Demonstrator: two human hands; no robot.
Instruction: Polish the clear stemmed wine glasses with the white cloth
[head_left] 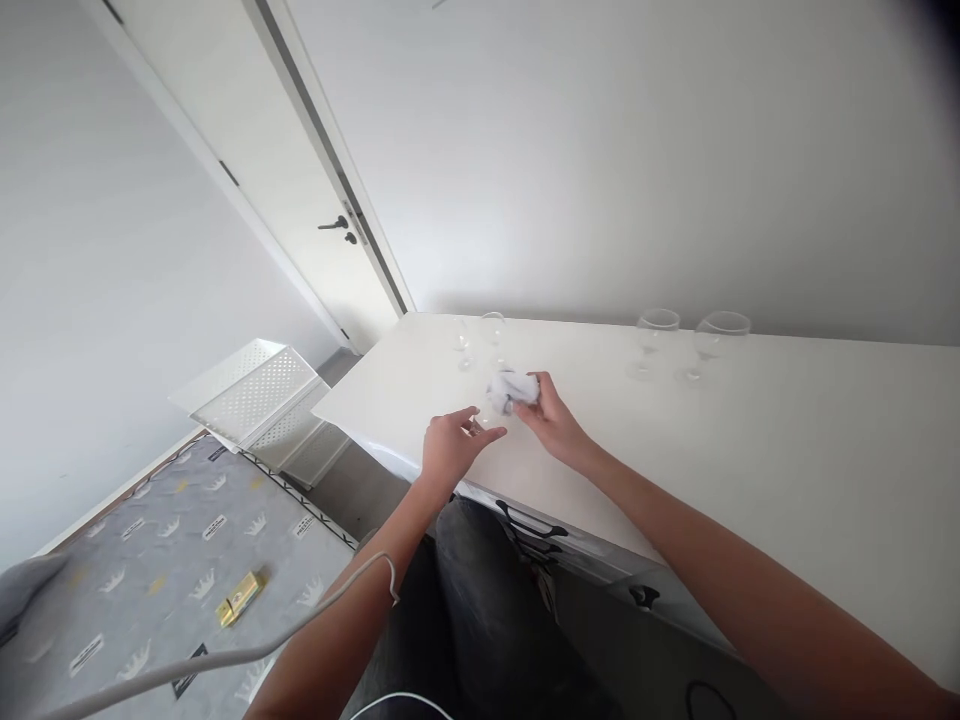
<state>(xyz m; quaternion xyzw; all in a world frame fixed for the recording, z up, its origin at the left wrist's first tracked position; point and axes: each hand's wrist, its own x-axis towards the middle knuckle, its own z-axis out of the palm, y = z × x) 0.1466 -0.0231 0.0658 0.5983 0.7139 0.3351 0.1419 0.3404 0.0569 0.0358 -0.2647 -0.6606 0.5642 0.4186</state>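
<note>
My left hand (453, 446) is over the white tabletop (637, 450), with thumb and fingers closed round the lower part of a clear wine glass (489, 408). The glass is tilted, and much of it is hard to make out against the white. In my right hand (553, 418) is a bunched white cloth (511, 388), pressed against the glass's bowl. Just beyond my hands stand two more clear glasses, a left one (463, 345) and one beside it (493, 330).
Two stemmed glasses, one nearer (657, 345) and one further right (720, 345), stand toward the wall. A white perforated rack (259, 395) is at the left, near a grey patterned mattress (172, 560) bearing a yellow packet (240, 598). A white cable (247, 652) crosses my left forearm.
</note>
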